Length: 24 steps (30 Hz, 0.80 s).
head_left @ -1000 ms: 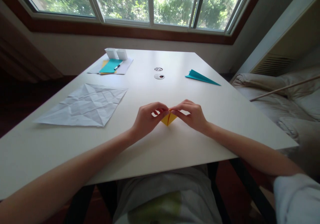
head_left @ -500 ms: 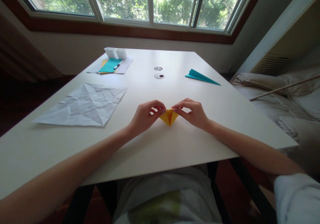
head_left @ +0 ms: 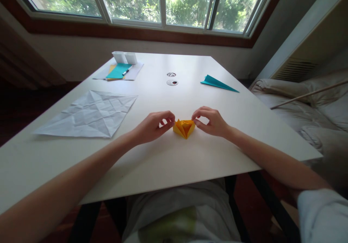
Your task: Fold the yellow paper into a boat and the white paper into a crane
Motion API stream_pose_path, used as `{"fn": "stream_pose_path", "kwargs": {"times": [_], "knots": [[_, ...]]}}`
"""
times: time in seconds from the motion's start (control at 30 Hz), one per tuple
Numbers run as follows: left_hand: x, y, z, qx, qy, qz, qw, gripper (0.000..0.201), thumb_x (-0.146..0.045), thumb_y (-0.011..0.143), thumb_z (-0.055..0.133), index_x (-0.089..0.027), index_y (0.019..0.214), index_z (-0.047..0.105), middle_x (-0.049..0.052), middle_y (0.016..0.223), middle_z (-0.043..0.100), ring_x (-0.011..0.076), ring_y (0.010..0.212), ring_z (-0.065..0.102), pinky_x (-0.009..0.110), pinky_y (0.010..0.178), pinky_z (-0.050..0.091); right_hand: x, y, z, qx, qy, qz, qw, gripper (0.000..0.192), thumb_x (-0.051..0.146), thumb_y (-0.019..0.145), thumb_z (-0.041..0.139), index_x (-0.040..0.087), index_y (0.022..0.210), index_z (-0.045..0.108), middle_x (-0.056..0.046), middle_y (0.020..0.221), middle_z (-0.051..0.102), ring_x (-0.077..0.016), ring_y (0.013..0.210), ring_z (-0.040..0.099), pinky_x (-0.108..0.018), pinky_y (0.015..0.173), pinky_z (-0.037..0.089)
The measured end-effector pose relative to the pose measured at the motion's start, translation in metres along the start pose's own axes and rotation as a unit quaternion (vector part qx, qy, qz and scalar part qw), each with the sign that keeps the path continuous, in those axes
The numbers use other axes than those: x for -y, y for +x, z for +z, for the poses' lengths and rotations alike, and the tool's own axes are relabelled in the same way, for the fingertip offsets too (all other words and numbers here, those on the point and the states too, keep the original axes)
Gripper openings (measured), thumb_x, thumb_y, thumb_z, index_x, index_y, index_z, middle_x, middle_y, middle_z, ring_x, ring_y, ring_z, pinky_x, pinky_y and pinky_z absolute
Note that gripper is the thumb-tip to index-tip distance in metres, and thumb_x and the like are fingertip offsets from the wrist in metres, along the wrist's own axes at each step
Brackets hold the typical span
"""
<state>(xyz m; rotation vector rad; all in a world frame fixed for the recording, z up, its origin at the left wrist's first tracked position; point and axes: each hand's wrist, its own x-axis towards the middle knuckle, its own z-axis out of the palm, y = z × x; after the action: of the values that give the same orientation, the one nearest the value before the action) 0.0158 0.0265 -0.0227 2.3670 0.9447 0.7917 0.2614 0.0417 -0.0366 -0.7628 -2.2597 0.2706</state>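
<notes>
A small folded yellow paper (head_left: 184, 128) stands just above the white table, its top spread into an opening that faces me. My left hand (head_left: 159, 125) pinches its left corner between thumb and fingers. At the opposite corner, my right hand (head_left: 208, 120) has thumb and forefinger closed on the edge. The paper's lower point is directed toward me. Its far side is hidden, and I cannot tell whether its tip touches the table.
Left of my hands lies a creased white sheet (head_left: 89, 114). A teal paper plane (head_left: 219, 83) rests at right. Farther back are two round cable covers (head_left: 172, 82), a teal sheet (head_left: 119, 71), a pen (head_left: 127, 70) and white folded boxes (head_left: 131, 58) on the table (head_left: 163, 167).
My hands have moved apart, the left one shifting left and the right one slightly right. Between them the yellow paper has widened, and its top has opened out.
</notes>
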Motion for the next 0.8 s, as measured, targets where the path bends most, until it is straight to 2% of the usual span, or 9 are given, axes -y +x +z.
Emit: {"fn": "stream_pose_path", "kwargs": {"times": [0.2, 0.3, 0.43, 0.53, 0.6, 0.7, 0.8], "knots": [[0.002, -0.003, -0.007, 0.03, 0.106, 0.043, 0.993, 0.013, -0.021, 0.085, 0.043, -0.018, 0.088, 0.055, 0.002, 0.082, 0.065, 0.0108, 0.068, 0.059, 0.021, 0.061, 0.046, 0.001, -0.001, -0.004, 0.039, -0.002, -0.017, 0.999, 0.011, 0.014, 0.078, 0.053, 0.019, 0.08, 0.062, -0.005, 0.087, 0.066, -0.0148, 0.078, 0.06, -0.029, 0.071, 0.049], [0.002, -0.003, -0.008, 0.022, 0.157, 0.053, 0.986, 0.013, -0.021, 0.085, 0.043, -0.018, 0.089, 0.055, 0.002, 0.082, 0.065, 0.0116, 0.069, 0.059, 0.022, 0.062, 0.044, 0.006, 0.001, -0.006, 0.054, -0.011, -0.025, 0.998, 0.007, 0.021, 0.079, 0.056, 0.02, 0.079, 0.062, -0.005, 0.084, 0.066, -0.0157, 0.078, 0.06, -0.03, 0.071, 0.049], [0.0, -0.003, -0.007, 0.003, 0.201, 0.065, 0.978, 0.015, -0.023, 0.087, 0.042, -0.018, 0.089, 0.056, 0.003, 0.085, 0.065, 0.0127, 0.072, 0.059, 0.022, 0.064, 0.043, 0.01, 0.002, -0.007, 0.068, -0.047, -0.028, 0.996, 0.014, 0.033, 0.079, 0.06, 0.02, 0.077, 0.064, -0.005, 0.082, 0.067, -0.0165, 0.075, 0.06, -0.031, 0.07, 0.048], [-0.003, -0.004, -0.004, -0.008, 0.213, 0.073, 0.974, 0.016, -0.026, 0.087, 0.042, -0.018, 0.087, 0.056, 0.003, 0.084, 0.065, 0.0125, 0.07, 0.059, 0.022, 0.063, 0.042, 0.013, 0.003, -0.005, 0.065, -0.064, -0.031, 0.995, 0.015, 0.034, 0.08, 0.059, 0.02, 0.076, 0.064, -0.005, 0.082, 0.067, -0.0165, 0.074, 0.059, -0.032, 0.07, 0.047], [-0.006, -0.004, 0.0, -0.023, 0.213, 0.066, 0.975, 0.016, -0.027, 0.087, 0.043, -0.018, 0.085, 0.056, 0.003, 0.081, 0.065, 0.0122, 0.069, 0.058, 0.022, 0.061, 0.041, 0.014, 0.003, -0.003, 0.058, -0.073, -0.024, 0.995, 0.015, 0.031, 0.082, 0.057, 0.02, 0.075, 0.064, -0.005, 0.081, 0.067, -0.0164, 0.074, 0.059, -0.032, 0.071, 0.046], [-0.008, -0.003, 0.006, -0.053, 0.201, 0.022, 0.978, 0.013, -0.027, 0.085, 0.045, -0.019, 0.082, 0.055, 0.001, 0.077, 0.063, 0.0109, 0.063, 0.056, 0.02, 0.056, 0.039, 0.017, 0.003, -0.001, 0.045, -0.083, -0.003, 0.996, 0.015, 0.028, 0.083, 0.054, 0.019, 0.074, 0.063, -0.005, 0.081, 0.067, -0.0164, 0.074, 0.058, -0.032, 0.071, 0.046], [-0.01, -0.003, 0.01, -0.077, 0.207, -0.001, 0.975, 0.012, -0.026, 0.085, 0.046, -0.019, 0.083, 0.055, 0.001, 0.08, 0.063, 0.0104, 0.063, 0.056, 0.02, 0.054, 0.039, 0.019, 0.003, 0.001, 0.036, -0.092, 0.018, 0.995, 0.016, 0.026, 0.083, 0.053, 0.019, 0.073, 0.063, -0.005, 0.08, 0.066, -0.0165, 0.074, 0.058, -0.032, 0.071, 0.046]]}}
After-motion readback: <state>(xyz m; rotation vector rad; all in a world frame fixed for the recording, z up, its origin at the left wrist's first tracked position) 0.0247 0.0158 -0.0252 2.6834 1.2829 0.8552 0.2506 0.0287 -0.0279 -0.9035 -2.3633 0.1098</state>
